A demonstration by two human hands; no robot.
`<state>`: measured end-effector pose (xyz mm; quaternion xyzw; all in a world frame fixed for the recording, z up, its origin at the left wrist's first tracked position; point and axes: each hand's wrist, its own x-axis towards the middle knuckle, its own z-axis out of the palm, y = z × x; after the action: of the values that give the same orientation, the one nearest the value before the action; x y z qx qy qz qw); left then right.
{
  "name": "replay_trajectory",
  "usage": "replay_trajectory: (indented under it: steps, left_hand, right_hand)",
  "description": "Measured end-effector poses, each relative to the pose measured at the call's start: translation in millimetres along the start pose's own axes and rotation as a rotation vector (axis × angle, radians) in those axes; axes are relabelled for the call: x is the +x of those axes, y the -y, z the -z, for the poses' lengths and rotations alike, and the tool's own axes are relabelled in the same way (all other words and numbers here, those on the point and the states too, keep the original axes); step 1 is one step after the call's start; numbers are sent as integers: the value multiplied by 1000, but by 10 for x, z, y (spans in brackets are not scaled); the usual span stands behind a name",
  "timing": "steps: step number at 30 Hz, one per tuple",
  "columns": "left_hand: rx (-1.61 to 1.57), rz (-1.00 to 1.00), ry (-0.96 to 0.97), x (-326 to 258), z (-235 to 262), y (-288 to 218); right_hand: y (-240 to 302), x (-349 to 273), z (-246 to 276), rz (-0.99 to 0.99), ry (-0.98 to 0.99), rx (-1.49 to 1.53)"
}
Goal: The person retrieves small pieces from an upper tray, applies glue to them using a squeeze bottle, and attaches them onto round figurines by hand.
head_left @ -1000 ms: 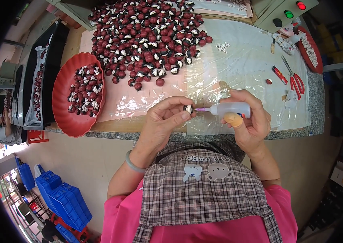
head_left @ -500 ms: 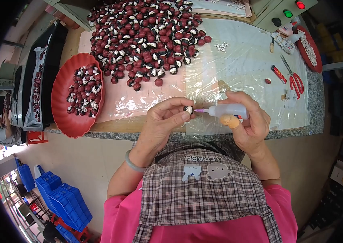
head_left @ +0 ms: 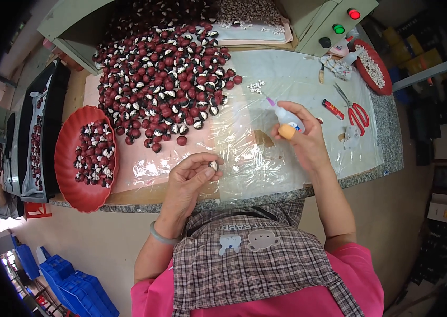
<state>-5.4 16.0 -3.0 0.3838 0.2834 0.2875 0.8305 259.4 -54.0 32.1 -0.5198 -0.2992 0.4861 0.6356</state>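
My left hand (head_left: 193,175) pinches one small dark red and white piece (head_left: 214,165) between thumb and fingers, just above the table's front edge. My right hand (head_left: 302,138) grips a small clear glue bottle (head_left: 285,116) with a purple tip and an orange band, its nozzle pointing up and left, held well away from the piece. A large heap of the same red and white pieces (head_left: 165,79) covers the plastic sheet (head_left: 265,153) beyond my left hand.
A red round tray (head_left: 67,174) at the left holds several finished pieces. Red scissors (head_left: 358,111), a red tube (head_left: 333,109), a second red dish of white bits (head_left: 379,79) and a grey control box with buttons (head_left: 334,21) lie at the right. Black trays (head_left: 33,137) stand far left.
My right hand has lifted the glue bottle up and to the right, away from the piece. My left hand has dropped slightly, still pinching the piece.
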Motion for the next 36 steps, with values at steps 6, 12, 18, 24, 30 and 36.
replay_trajectory:
  steps: [6, 12, 18, 24, 30, 36]
  left_hand:
    - [10, -10, 16, 32, 8, 21]
    - [20, -22, 32, 46, -3, 27]
    - [30, -13, 30, 30, -3, 21]
    - [-5, -13, 35, 26, -9, 18]
    - [30, -9, -5, 16, -79, -28]
    - [81, -45, -3, 17, -139, 26]
  right_hand:
    - [-39, 502, 109, -2, -71, -255]
    - [-115, 838, 6, 291, -106, -1023]
    - [-91, 950, -56, 296, -40, -1282]
    - [75, 878, -32, 251, 17, -1293]
    - [90, 332, -213, -171, 209, -190]
    - [-14, -54, -443, -226, 247, -64]
